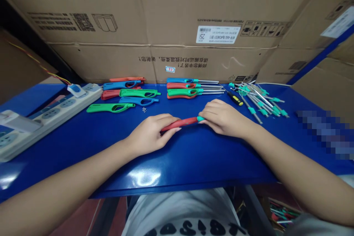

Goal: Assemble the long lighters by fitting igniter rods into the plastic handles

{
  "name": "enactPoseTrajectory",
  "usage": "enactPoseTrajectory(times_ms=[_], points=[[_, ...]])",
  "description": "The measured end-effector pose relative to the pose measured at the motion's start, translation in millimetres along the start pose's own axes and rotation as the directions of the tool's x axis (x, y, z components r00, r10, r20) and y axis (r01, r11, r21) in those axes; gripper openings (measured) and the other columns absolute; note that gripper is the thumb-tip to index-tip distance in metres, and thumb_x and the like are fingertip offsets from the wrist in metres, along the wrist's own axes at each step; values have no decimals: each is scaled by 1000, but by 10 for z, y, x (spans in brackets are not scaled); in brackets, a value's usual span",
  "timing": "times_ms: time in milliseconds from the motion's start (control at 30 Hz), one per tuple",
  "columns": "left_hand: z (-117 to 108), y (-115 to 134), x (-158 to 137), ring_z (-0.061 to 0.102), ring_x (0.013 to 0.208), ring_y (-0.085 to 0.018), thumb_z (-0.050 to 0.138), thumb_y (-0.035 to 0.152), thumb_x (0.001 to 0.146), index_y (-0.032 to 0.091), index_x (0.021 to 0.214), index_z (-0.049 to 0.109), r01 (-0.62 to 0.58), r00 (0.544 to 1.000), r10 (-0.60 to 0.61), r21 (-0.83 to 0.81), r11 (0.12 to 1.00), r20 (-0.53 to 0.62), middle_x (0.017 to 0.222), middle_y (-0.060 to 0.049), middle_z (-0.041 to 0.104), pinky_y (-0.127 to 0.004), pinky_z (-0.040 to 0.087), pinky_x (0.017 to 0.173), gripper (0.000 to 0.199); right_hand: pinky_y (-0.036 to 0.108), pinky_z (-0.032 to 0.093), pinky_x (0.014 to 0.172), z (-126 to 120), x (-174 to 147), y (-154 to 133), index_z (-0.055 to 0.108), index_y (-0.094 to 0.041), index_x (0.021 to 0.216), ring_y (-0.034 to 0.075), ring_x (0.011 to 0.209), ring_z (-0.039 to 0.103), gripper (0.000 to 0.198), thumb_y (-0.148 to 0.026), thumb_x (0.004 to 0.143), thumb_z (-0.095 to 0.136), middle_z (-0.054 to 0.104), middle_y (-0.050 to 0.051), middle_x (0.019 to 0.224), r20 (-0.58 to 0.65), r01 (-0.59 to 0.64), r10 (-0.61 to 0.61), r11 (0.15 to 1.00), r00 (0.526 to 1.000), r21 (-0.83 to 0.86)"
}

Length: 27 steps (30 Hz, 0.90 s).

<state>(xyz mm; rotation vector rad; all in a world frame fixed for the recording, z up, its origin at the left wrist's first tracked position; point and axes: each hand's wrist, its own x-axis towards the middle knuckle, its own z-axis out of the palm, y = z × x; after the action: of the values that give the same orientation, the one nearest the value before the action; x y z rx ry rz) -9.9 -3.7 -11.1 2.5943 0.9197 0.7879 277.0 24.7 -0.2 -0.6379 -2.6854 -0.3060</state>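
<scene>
Above the middle of the blue table, both my hands grip one red lighter body (184, 122) with a teal piece (200, 119) at its right end. My left hand (156, 132) pinches the left end of the red body. My right hand (222, 118) closes round the teal end, so whatever lies beyond it is hidden. Behind my hands is a stack of long-nosed lighters (184, 91) in blue, red and green, with metal tubes pointing right. Several lighter casings (110, 108) lie at the left. Metal tubes with teal parts (261, 101) form a loose pile at the right.
A white power strip (52, 114) runs along the table's left side, with plugs in it. A black and yellow screwdriver (235, 98) lies beside the tube pile. An upside-down printed cardboard (171, 18) walls off the back. Below right, a box holds coloured parts (283, 212).
</scene>
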Motion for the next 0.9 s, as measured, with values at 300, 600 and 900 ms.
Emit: enactPoseTrajectory(times_ms=[300, 600, 900], points=[[-8, 8, 16, 62, 71, -14, 61, 30, 96, 15, 100, 73, 63, 998, -63, -215, 975, 8, 85, -4, 72, -24, 47, 67, 20, 35, 36, 70, 76, 5, -80, 66, -12, 93, 21, 76, 52, 27, -21, 102, 43, 66, 10, 77, -73, 24, -29, 997, 997, -72], [69, 26, 24, 64, 66, -14, 62, 37, 94, 15, 89, 75, 229, 973, -216, -335, 914, 75, 80, -3, 75, -22, 47, 59, 26, 35, 36, 70, 61, 23, -79, 66, -12, 90, 21, 74, 49, 28, -18, 101, 41, 62, 10, 73, -63, 54, -60, 995, 996, -81], [30, 46, -42, 68, 77, -17, 54, 29, 100, 15, 104, 70, -39, 999, 39, -25, 999, 9, 89, -7, 74, -25, 53, 70, 22, 33, 36, 71, 106, 10, -129, 65, -14, 86, 21, 73, 47, 26, -18, 100, 43, 60, 8, 72, -16, 28, -28, 999, 999, 16]])
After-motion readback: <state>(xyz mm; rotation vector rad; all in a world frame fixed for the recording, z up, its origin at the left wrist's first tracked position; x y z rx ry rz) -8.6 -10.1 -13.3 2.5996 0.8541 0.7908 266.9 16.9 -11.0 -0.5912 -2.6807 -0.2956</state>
